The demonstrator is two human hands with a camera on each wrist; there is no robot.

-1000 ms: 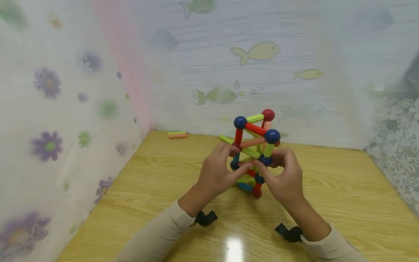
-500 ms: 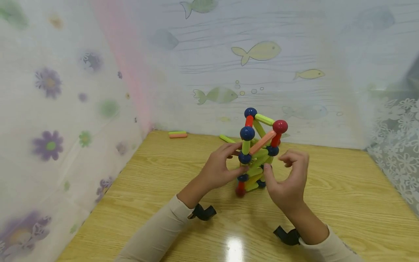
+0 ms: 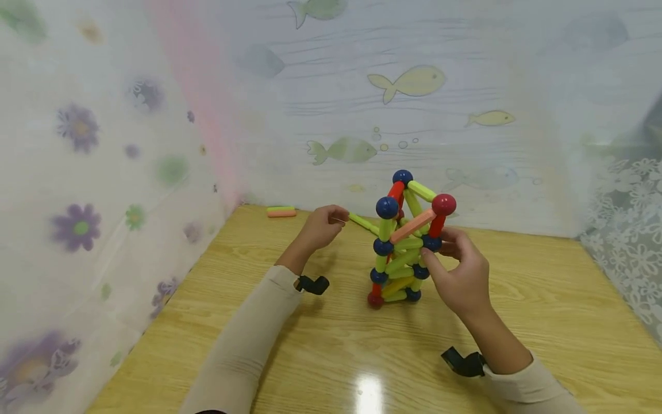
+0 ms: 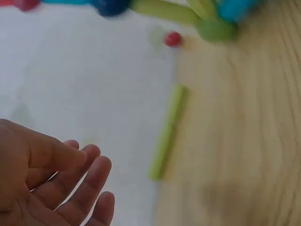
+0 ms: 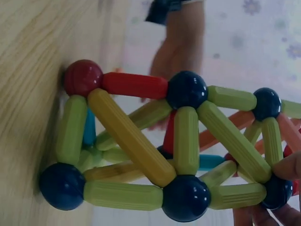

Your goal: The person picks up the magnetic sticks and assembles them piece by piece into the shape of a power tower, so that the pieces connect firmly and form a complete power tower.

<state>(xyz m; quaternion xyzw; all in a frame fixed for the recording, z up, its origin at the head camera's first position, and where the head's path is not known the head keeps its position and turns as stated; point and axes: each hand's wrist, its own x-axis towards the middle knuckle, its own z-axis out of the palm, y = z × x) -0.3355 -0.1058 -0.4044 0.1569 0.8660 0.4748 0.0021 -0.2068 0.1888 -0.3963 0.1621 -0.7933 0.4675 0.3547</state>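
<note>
A tower of sticks and balls [image 3: 402, 263], a magnetic-style building toy, stands upright on the wooden table. Its balls are mostly dark blue and red; the rods are yellow-green, red, orange and blue. Thumb and fingers of my right hand [image 3: 465, 279] pinch a blue ball [image 5: 277, 192] on the tower's right side. Left of the tower, my left hand [image 3: 319, 225] hovers with loosely bent fingers, holding nothing. Just beyond its fingertips lies a yellow-green stick [image 3: 364, 223], which looks like two pieces end to end in the left wrist view.
Two loose sticks [image 3: 281, 212], one yellow-green and one orange, lie at the table's back left. A red ball [image 4: 173, 39] rests near the back edge in the left wrist view. Patterned curtains [image 3: 331, 115] enclose the table [image 3: 310, 356] at the back and sides.
The tower has been turned round on the table. My left hand has let go of it and moved left and back toward the yellow-green stick. My right hand has taken hold of a blue ball.
</note>
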